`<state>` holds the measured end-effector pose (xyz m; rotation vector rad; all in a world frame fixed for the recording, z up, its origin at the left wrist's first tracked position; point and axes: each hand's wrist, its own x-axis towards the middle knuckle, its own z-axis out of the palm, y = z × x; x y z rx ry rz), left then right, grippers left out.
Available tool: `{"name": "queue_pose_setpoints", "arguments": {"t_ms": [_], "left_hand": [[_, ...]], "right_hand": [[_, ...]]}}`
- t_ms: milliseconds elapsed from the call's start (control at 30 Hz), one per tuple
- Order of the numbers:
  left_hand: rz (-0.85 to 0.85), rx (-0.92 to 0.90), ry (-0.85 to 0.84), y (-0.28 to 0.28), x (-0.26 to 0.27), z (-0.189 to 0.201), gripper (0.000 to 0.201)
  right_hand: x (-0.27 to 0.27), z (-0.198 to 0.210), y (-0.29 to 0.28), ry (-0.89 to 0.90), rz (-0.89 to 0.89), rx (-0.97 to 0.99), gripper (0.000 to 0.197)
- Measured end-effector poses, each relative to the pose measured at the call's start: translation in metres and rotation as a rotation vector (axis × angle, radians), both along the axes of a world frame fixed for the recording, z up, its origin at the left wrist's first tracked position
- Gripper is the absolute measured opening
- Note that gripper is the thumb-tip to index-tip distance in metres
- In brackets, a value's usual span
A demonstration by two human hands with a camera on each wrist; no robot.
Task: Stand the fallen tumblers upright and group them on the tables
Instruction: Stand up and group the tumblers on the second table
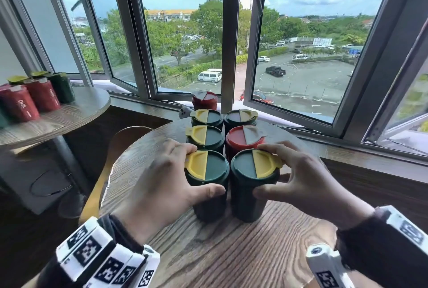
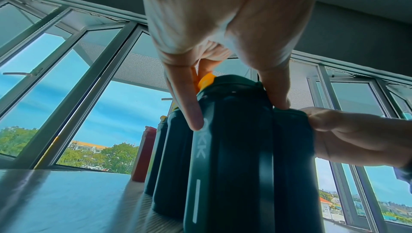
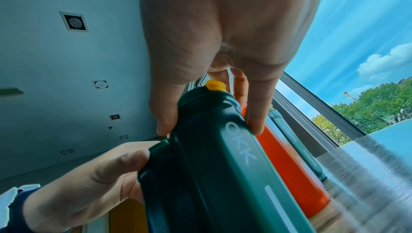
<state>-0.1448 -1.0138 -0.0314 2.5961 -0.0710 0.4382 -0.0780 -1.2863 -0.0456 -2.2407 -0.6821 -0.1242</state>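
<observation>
Several tumblers stand upright in two close rows on the round wooden table (image 1: 208, 253). My left hand (image 1: 202, 169) grips the front left green tumbler (image 1: 216, 167) by its yellow-and-green lid rim, thumb near me and fingers behind. Just beside it, my right hand (image 1: 266, 172) holds the front right green tumbler (image 1: 243, 165) the same way. Both tumblers stand on the table, side by side. The left wrist view shows thumb and finger of the left hand (image 2: 238, 113) pinching the green tumbler (image 2: 231, 148). The right hand (image 3: 210, 128) clasps its tumbler (image 3: 211, 157) below the lid.
Behind the front pair stand a green tumbler (image 1: 205, 136), a red one (image 1: 245, 138), two more green ones and a red one (image 1: 204, 100) by the sill. A second round table (image 1: 69, 114) at left carries red and green tumblers. A wooden chair (image 1: 120, 146) sits between the tables. The windows are open.
</observation>
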Motion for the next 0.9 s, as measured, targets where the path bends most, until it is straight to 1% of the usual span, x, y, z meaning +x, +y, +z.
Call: {"name": "queue_pose_setpoints", "arguments": {"t_ms": [133, 233, 333, 467, 533, 633, 733, 833, 900], "left_hand": [[0.021, 0.007, 0.011, -0.001, 0.001, 0.000, 0.106], [0.014, 0.026, 0.047, -0.001, 0.001, 0.002, 0.112], [-0.012, 0.040, 0.059, 0.003, 0.001, 0.007, 0.114], [-0.066, 0.070, 0.026, 0.013, 0.005, 0.026, 0.105], [-0.092, 0.069, -0.012, 0.022, 0.016, 0.040, 0.095], [-0.099, 0.090, -0.059, 0.038, 0.045, 0.062, 0.073], [-0.105, 0.146, -0.062, 0.055, 0.094, 0.074, 0.054], [-0.077, 0.199, 0.008, 0.070, 0.155, 0.075, 0.048], [-0.039, 0.240, 0.081, 0.079, 0.197, 0.070, 0.052]], "right_hand": [[-0.001, 0.002, 0.000, 0.006, -0.001, -0.033, 0.099], [-0.002, 0.004, 0.000, -0.001, 0.010, -0.061, 0.099], [-0.003, 0.006, -0.001, 0.003, 0.034, -0.034, 0.095], [-0.005, 0.011, -0.002, 0.007, 0.059, -0.029, 0.089], [-0.006, 0.013, -0.001, -0.009, 0.064, -0.054, 0.087], [-0.005, 0.015, -0.001, -0.019, 0.052, -0.089, 0.085], [-0.006, 0.016, -0.001, -0.034, 0.039, -0.102, 0.082], [-0.011, 0.019, 0.001, -0.026, 0.037, -0.089, 0.073], [-0.014, 0.022, 0.003, -0.029, 0.026, -0.101, 0.070]]}}
